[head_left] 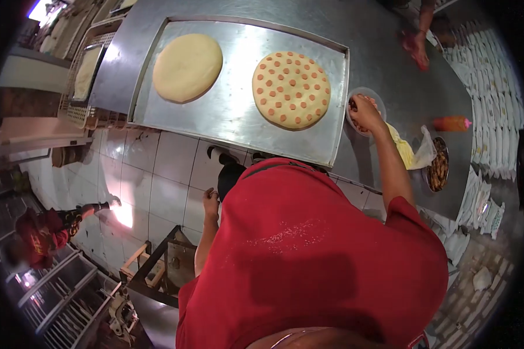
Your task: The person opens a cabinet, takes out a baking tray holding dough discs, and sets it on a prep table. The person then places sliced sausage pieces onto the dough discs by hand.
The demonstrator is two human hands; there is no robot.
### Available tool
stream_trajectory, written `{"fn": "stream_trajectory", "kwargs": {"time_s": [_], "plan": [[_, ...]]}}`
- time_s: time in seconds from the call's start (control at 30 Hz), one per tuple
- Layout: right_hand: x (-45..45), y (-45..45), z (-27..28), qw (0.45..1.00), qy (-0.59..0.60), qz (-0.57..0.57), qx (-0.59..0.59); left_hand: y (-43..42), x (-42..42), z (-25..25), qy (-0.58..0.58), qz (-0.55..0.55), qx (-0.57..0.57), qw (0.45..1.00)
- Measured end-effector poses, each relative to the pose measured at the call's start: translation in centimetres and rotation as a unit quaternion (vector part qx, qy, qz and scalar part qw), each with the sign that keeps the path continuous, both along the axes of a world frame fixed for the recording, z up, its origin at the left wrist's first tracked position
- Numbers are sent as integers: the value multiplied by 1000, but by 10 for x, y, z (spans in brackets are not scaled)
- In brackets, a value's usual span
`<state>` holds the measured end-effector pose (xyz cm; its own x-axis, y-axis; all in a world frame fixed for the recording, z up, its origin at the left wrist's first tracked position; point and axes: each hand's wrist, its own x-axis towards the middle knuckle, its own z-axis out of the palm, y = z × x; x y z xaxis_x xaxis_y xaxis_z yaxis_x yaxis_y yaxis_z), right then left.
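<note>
My right hand (pixel 365 113) reaches into a clear round bowl (pixel 356 129) of pink sausage slices (pixel 371 98), fingers bent down and closed on some of them. My left hand (pixel 211 200) hangs at my side over the floor, holding nothing, its fingers loosely apart. Left of the bowl is a large metal tray (pixel 236 87). On it lies a flat round dough (pixel 291 90) dotted with sausage slices in rows. Beside that, a plain round dough (pixel 187 68) has a smooth bare top.
On the steel table (pixel 390 75) are a yellow-filled plastic bag (pixel 404 148), an orange bottle (pixel 450 124) and a dish of browned food (pixel 438 166). White packets (pixel 486 99) line the right. Another person's hand (pixel 418 49) is across the table; another person (pixel 43 232) stands left.
</note>
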<state>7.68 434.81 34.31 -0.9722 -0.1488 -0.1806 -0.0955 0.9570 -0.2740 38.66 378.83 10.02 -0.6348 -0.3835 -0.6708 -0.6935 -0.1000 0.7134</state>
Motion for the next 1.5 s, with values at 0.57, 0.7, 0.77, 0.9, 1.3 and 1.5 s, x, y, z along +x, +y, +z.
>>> {"fn": "stream_trajectory", "kwargs": {"time_s": [0.57,0.7,0.77,0.9,1.3,1.5], "plan": [[4,11,0,987,-14,-109,-115,-11,-34,18,42,0,-3,999],[6,32,-20,969,-14,-140,-205,-30,-33,27,36,-1,-5,999],[15,45,-29,966,2,-157,-203,-32,-47,33,40,-6,18,999],[14,39,1,973,75,-174,-133,-52,-64,27,36,-20,11,999],[23,34,1,987,-8,-159,-35,-63,-39,9,-9,-90,-56,994],[16,27,23,989,-89,-122,-2,-100,12,-132,63,-77,-39,994]]}}
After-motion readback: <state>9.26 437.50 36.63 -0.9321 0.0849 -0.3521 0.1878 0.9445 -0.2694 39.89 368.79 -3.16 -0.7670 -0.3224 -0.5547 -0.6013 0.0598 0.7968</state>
